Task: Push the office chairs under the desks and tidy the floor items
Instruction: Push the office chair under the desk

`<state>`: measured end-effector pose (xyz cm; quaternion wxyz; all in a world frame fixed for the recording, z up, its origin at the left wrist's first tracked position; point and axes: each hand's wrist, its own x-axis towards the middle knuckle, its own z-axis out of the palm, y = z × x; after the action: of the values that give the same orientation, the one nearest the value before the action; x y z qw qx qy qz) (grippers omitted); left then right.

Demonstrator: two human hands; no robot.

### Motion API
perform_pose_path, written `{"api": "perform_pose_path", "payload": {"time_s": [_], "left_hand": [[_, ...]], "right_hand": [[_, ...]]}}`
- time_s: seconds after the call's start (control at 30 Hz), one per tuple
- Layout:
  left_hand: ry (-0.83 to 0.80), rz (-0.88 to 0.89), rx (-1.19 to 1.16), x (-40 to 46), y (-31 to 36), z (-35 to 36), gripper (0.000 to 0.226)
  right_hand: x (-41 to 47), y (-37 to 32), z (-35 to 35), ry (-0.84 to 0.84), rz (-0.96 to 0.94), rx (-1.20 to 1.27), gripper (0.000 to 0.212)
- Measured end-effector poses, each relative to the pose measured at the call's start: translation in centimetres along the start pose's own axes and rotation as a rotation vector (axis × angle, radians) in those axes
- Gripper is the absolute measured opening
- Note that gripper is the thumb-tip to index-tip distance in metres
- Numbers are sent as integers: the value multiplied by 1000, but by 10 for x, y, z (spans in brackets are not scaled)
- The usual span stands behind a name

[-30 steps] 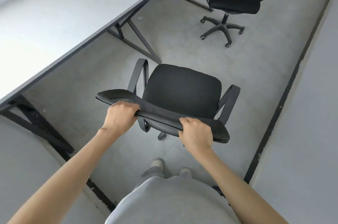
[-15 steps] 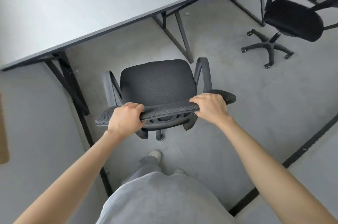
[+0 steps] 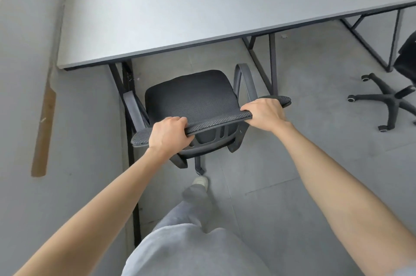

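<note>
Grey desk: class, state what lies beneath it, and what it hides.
Under the grey desk: black metal legs and bare grey floor. The black mesh chair sits before it, not under. Farther back is covered.

Head cam, steep downward view over desk point(image 3: 202, 12) edge and floor point(image 3: 304, 174), close range.

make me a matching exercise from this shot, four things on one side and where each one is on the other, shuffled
Things:
1. left hand
2. right hand
3. second chair
4. shoe

Places:
A. on the floor just behind the held chair's base
B. gripping the backrest near its right end
C. standing apart at the right edge of the view
D. gripping the backrest near its left end

Pairs: 1-D, 2-B, 3-C, 4-A
</note>
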<state>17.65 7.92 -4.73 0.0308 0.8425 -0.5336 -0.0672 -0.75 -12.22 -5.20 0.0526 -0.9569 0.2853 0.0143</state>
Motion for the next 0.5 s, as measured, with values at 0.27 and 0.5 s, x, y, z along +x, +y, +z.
{"api": "perform_pose_path", "payload": {"time_s": [0.27,0.5], "left_hand": [[39,-158,-33,78,-75,-14,22],[12,-276,-72,130,-125,-24,24]], "right_hand": [[135,-25,-6,-28,-122,-66,24],[223,-40,-6,-43,-175,-72,30]]}}
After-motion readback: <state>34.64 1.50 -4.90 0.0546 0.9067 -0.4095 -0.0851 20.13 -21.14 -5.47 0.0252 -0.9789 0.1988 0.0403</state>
